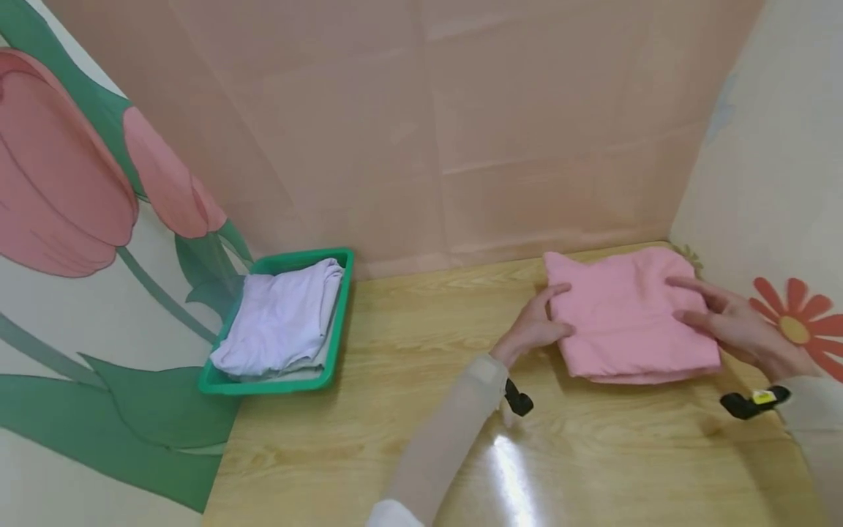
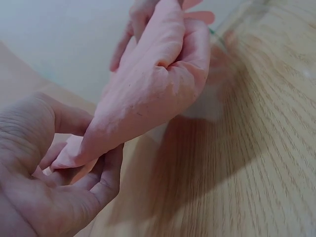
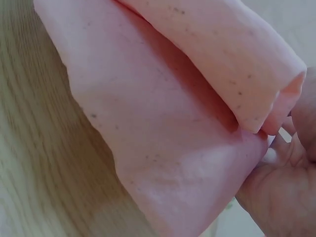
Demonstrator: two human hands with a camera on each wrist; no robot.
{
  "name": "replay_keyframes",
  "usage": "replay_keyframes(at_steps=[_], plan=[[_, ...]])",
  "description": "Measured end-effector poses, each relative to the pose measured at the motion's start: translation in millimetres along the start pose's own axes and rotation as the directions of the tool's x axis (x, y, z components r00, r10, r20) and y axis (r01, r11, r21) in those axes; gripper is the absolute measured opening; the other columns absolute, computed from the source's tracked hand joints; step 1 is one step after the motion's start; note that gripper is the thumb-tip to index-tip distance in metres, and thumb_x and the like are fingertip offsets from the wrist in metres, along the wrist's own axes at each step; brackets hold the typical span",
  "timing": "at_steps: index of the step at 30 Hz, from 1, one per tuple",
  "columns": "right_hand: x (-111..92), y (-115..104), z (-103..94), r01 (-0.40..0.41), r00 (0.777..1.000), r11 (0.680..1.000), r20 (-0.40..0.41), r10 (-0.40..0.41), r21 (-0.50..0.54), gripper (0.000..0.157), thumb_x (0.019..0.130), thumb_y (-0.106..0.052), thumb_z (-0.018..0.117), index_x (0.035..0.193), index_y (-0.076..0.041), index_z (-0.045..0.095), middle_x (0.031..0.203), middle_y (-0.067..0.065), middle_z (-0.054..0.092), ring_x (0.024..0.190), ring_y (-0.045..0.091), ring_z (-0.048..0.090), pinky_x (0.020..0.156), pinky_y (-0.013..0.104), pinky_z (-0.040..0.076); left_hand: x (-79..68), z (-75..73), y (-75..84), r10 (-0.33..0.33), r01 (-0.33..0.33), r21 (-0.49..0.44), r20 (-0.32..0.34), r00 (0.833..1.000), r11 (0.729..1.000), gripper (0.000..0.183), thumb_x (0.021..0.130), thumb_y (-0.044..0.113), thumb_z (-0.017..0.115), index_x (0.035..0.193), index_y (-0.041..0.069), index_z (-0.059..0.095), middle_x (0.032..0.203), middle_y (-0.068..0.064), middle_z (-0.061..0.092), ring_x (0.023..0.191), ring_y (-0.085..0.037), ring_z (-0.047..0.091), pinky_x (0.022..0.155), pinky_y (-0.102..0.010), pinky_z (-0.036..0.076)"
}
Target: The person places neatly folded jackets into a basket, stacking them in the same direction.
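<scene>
A folded pink cloth [image 1: 628, 315] is held between both hands at the right of the wooden table, its near edge raised over a shadow. My left hand [image 1: 536, 322] pinches its left edge, thumb on top and fingers underneath, as the left wrist view shows on the cloth [image 2: 138, 98]. At the opposite edge my right hand [image 1: 737, 322] grips the cloth, with the fingertips partly hidden behind it. In the right wrist view the cloth [image 3: 148, 138] shows its folded layers and small dark specks.
A green tray [image 1: 276, 388] stands at the table's left side, with folded pale lilac and grey cloths [image 1: 283, 315] in it. A pinkish sheet [image 1: 428, 146] covers the back. Walls painted with flowers border the wooden table [image 1: 408, 366] on both sides.
</scene>
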State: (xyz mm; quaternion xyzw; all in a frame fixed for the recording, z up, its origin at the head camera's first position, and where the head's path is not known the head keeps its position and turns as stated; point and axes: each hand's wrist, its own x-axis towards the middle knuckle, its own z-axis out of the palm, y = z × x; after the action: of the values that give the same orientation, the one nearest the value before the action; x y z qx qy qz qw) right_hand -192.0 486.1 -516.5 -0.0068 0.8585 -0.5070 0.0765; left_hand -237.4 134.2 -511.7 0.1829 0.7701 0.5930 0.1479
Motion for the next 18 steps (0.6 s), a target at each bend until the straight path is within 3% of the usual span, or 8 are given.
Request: replay_keyframes(at_steps=[2, 6, 11, 15, 18], plan=[[1, -5, 3.2, 0.019, 1.0, 1.0, -0.017, -0.018, 0.018, 0.066, 0.101, -0.026, 0.06, 0.159, -0.027, 0.028, 0.142, 0.006, 0.035, 0.088, 0.002, 0.059, 0.069, 0.028, 0.057, -2.1, -5.7, 1.5, 0.009, -0.009, -0.007, 0.008, 1.0, 1.0, 0.083, 0.074, -0.003, 0.08, 0.143, 0.034, 0.052, 0.145, 0.005, 0.047, 0.11, -0.009, 0.053, 0.085, -0.022, 0.05], [3, -16, 9.1, 0.04, 0.998, 0.998, -0.043, -0.037, 0.053, 0.066, 0.101, -0.023, 0.061, 0.158, -0.026, 0.03, 0.132, 0.003, 0.04, 0.085, 0.006, 0.061, 0.067, 0.029, 0.057, -5.9, -16.9, 5.5, 0.03, -0.03, -0.028, 0.018, 0.999, 0.999, 0.083, 0.076, -0.004, 0.078, 0.145, 0.034, 0.05, 0.145, 0.003, 0.045, 0.103, -0.011, 0.056, 0.075, -0.022, 0.054], [6, -27, 20.5, 0.09, 0.994, 0.991, -0.064, -0.084, 0.099, 0.065, 0.099, -0.016, 0.063, 0.157, -0.02, 0.034, 0.122, -0.007, 0.049, 0.08, 0.007, 0.062, 0.064, 0.028, 0.057, -10.8, -30.0, 7.8, 0.03, -0.03, -0.026, 0.001, 1.0, 0.999, 0.084, 0.076, -0.004, 0.079, 0.145, 0.034, 0.051, 0.151, 0.006, 0.042, 0.112, -0.01, 0.051, 0.08, -0.022, 0.052], [8, -40, 31.7, 0.133, 0.991, 0.969, -0.045, -0.126, 0.207, 0.064, 0.099, -0.007, 0.061, 0.156, -0.013, 0.034, 0.117, -0.008, 0.057, 0.082, 0.007, 0.063, 0.065, 0.027, 0.057, -15.0, -41.7, 7.1, 0.014, -0.014, -0.042, -0.007, 1.0, 0.999, 0.084, 0.076, -0.004, 0.078, 0.144, 0.036, 0.051, 0.152, 0.007, 0.04, 0.096, -0.011, 0.057, 0.073, -0.022, 0.053], [9, -50, 40.0, 0.119, 0.993, 0.956, -0.029, -0.115, 0.268, 0.065, 0.098, -0.007, 0.062, 0.157, -0.014, 0.034, 0.116, -0.006, 0.057, 0.083, 0.007, 0.063, 0.066, 0.027, 0.057, -19.4, -51.5, 6.9, 0.008, -0.009, -0.057, -0.01, 1.0, 0.998, 0.084, 0.075, -0.006, 0.078, 0.143, 0.036, 0.052, 0.151, 0.007, 0.041, 0.088, -0.009, 0.056, 0.07, -0.022, 0.053]])
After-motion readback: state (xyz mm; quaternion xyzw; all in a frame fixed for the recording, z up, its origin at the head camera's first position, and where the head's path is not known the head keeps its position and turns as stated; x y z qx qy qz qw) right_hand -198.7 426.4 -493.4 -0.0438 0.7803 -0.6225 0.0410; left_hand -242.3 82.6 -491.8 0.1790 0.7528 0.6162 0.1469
